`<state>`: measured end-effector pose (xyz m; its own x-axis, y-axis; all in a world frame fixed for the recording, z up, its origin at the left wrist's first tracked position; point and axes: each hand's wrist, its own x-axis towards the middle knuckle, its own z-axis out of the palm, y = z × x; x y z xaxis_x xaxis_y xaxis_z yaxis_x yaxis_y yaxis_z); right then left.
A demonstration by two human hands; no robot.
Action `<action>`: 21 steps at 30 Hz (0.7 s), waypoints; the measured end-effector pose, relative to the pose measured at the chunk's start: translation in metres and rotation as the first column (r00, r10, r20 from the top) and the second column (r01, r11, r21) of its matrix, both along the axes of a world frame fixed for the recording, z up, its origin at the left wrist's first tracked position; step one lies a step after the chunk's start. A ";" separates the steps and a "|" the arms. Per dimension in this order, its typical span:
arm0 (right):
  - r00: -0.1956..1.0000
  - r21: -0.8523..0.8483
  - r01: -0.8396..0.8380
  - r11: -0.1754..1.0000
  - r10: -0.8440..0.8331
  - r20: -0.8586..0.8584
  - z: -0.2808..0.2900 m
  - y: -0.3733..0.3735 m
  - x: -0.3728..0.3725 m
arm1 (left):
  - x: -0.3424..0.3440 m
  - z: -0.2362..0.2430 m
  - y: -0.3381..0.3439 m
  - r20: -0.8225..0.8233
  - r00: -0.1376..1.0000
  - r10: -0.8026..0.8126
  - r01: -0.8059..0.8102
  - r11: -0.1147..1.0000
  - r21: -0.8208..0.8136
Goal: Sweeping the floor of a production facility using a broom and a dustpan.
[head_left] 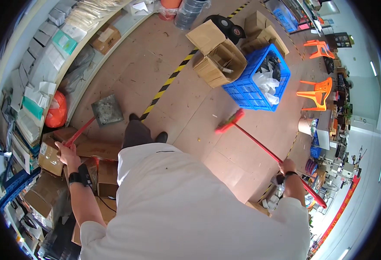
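Observation:
My left hand (68, 154) grips the red handle (84, 128) of a dustpan whose grey, dirty square pan (107, 110) rests on the floor beside the shelving. In my right hand (288, 168) is a long red broom handle (259, 144); its bristled head (228, 121) lies on the floor at the centre right, short of the blue crate. My feet (160, 137) are between the two tools, close to a yellow-black floor tape (164, 89). Small bits of debris are scattered on the tiles.
Shelving (43, 65) with papers curves along the left, cardboard boxes (101, 149) below my left arm. An open box (210, 69) and blue crate (238, 95) with white bags sit ahead, black rolls (225, 26) behind. Orange chairs (320, 93) and cluttered workbenches (342, 160) line the right.

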<state>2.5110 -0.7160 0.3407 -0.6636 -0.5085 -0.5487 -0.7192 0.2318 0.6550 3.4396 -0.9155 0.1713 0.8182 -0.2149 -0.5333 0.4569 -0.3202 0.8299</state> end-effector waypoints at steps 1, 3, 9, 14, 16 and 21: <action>1.000 -0.010 -0.008 1.000 0.007 -0.011 0.015 0.001 -0.007 | -0.004 0.000 -0.004 -0.010 1.000 -0.006 0.005 1.000 -0.016; 0.998 0.027 -0.020 0.999 0.022 -0.064 0.033 -0.005 -0.012 | -0.012 -0.001 -0.014 -0.014 1.000 0.006 -0.006 1.000 -0.001; 0.964 -0.094 0.079 0.992 -0.052 0.261 -0.050 -0.103 0.067 | -0.038 -0.023 -0.098 0.011 1.000 -0.002 0.002 0.997 0.072; 0.877 -0.314 0.081 0.946 0.082 0.473 -0.187 -0.277 0.208 | -0.043 -0.043 -0.187 0.047 0.998 -0.049 0.038 0.978 0.205; 0.822 -0.380 0.125 0.916 0.118 0.557 -0.222 -0.359 0.255 | -0.052 -0.048 -0.214 0.076 0.994 -0.077 0.064 0.985 0.163; 0.720 -0.434 -0.104 0.895 0.369 0.588 -0.277 -0.513 0.307 | -0.063 -0.046 -0.279 -0.026 0.921 -0.388 0.382 0.892 0.241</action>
